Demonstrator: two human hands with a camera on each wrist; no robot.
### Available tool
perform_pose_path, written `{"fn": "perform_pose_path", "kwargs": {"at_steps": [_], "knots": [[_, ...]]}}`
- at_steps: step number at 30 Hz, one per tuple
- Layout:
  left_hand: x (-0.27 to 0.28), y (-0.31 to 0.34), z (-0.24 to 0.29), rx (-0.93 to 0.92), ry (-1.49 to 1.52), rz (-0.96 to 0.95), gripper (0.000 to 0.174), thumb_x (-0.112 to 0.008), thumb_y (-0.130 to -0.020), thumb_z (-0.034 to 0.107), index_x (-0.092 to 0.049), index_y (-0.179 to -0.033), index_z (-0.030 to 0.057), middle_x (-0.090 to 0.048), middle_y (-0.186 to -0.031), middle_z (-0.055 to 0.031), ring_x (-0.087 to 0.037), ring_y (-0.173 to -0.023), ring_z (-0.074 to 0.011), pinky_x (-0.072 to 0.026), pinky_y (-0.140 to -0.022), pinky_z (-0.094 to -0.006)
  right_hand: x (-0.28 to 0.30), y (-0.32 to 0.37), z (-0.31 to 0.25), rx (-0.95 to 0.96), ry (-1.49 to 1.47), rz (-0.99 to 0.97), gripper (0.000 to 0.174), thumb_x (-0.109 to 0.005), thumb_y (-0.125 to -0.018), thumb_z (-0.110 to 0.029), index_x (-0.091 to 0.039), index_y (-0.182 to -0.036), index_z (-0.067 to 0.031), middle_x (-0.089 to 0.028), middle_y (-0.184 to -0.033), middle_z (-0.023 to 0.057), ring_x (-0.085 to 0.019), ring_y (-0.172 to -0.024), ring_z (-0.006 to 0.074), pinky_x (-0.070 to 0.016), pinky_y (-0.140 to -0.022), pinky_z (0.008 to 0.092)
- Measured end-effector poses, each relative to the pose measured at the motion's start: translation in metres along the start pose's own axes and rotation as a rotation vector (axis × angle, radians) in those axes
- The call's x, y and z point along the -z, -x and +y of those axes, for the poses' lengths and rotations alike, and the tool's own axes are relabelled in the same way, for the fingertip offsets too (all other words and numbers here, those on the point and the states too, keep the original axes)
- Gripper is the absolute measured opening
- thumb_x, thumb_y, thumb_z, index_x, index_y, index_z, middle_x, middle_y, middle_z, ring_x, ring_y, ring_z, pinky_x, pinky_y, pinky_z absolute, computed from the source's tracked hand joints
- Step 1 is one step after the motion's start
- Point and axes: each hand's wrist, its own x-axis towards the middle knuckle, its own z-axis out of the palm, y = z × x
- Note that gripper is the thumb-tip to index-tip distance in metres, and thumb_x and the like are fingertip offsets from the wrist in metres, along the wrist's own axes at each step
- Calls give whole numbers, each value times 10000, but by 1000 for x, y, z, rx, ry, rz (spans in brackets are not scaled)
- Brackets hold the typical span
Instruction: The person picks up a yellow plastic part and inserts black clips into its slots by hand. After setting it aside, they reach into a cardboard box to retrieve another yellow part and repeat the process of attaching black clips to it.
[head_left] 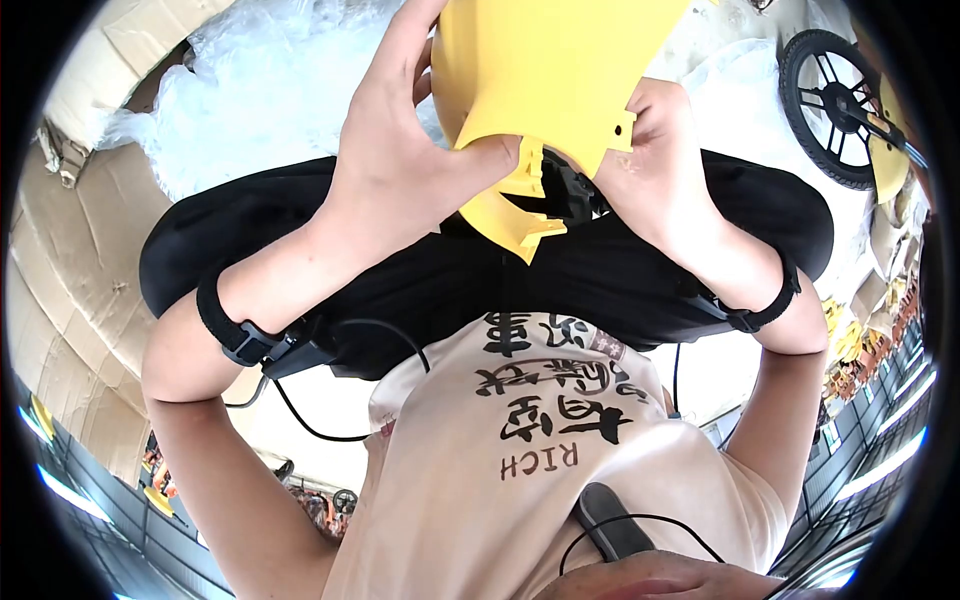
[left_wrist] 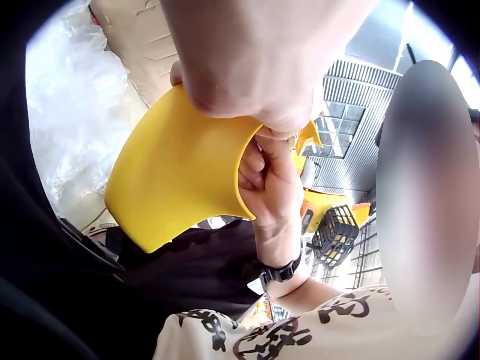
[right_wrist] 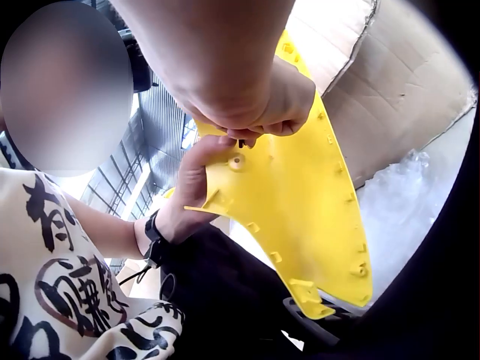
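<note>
A curved yellow plastic cover [head_left: 550, 80] is held up over the person's lap. The left hand [head_left: 400, 170] grips it from the side, with the thumb over the rim. In the right wrist view the cover's inner face [right_wrist: 300, 202] shows small clips along the edges and a round screw post [right_wrist: 237, 160]. The right hand [right_wrist: 277, 105] has its fingers curled close over this inner face. Its fingertips pinch a small dark piece [right_wrist: 241, 143] just above the post, beside the left thumb. Mostly hidden by fingers, the dark piece's kind cannot be told.
Clear plastic wrapping [head_left: 270, 90] and cardboard [head_left: 80, 290] lie around the person's crossed legs. A black spoked wheel [head_left: 835, 110] is at the right, beside another yellow part. A black wire basket [left_wrist: 335, 234] shows behind the right arm in the left wrist view.
</note>
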Motion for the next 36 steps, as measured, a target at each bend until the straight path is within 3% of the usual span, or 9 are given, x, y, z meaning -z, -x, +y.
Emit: {"fn": "perform_pose_path", "kwargs": {"at_steps": [2,4,8,14,16,18,20,25,36], "knots": [[-1,1,-1,112,-24,40,1098,-835,-719,83,-111,-1545,60,-280,-1533,-135,-376,-1382,-249,-347,-1104,-359,-1,1,-3,-27,1,-2,209,-679,-834,10,-715,-1040,18,-743,-864,90,-686,-759,84,-551,-678,236],[-1,-1,-16,-69,56,13,1099,-837,-708,76,-121,-1541,57,-291,-1521,-143,-377,-1382,-255,-353,-1103,-361,-1,3,-2,-154,-82,-19,215,-674,-824,26,-719,-1034,16,-743,-863,92,-699,-775,101,-552,-681,237],[-2,0,0,2,-62,31,1086,-837,-707,79,-135,-1535,54,-293,-1516,-149,-377,-1382,-260,-356,-1102,-364,-1,4,-4,-182,-68,-46,200,-676,-828,19,-724,-1022,10,-742,-851,91,-700,-761,103,-553,-669,236],[-4,1,5,-87,-283,6,1051,-825,-712,58,-161,-1527,55,-316,-1502,-157,-396,-1368,-267,-356,-1113,-369,-13,6,6,137,25,96,101,-686,-908,-51,-677,-947,42,-661,-739,15,-554,-634,22,-443,-576,174],[-2,1,-3,9,-230,105,1032,-818,-713,35,-182,-1525,60,-343,-1489,-156,-413,-1353,-259,-364,-1108,-364,-10,3,-3,-113,-19,116,195,-641,-833,21,-699,-1018,37,-710,-756,60,-636,-664,47,-509,-595,215],[-1,-2,13,56,-230,86,967,-764,-752,1,-190,-1528,69,-354,-1488,-149,-434,-1333,-244,-381,-1089,-353,-13,3,5,-102,-74,136,149,-646,-852,-18,-693,-977,47,-650,-678,22,-556,-594,19,-448,-531,205],[-4,-7,23,237,302,139,905,-690,-798,-19,-177,-1536,78,-336,-1506,-143,-449,-1318,-233,-392,-1074,-348,-11,4,4,-160,-33,-16,127,-647,-876,-60,-678,-917,56,-567,-609,-7,-462,-546,7,-374,-483,210],[-2,2,0,131,266,106,855,-621,-833,-18,-156,-1544,78,-310,-1527,-149,-455,-1315,-235,-377,-1077,-339,-10,1,11,-139,-36,0,166,-630,-905,-106,-649,-854,50,-537,-596,-12,-427,-529,18,-345,-475,215],[-5,3,10,348,435,147,768,-550,-828,154,-252,-1532,83,-456,-1435,-132,-478,-1295,-223,-401,-1070,-347,15,-11,6,-23,-77,53,183,-580,-961,-130,-650,-991,36,-602,-725,-10,-500,-645,20,-392,-567,198]]}}
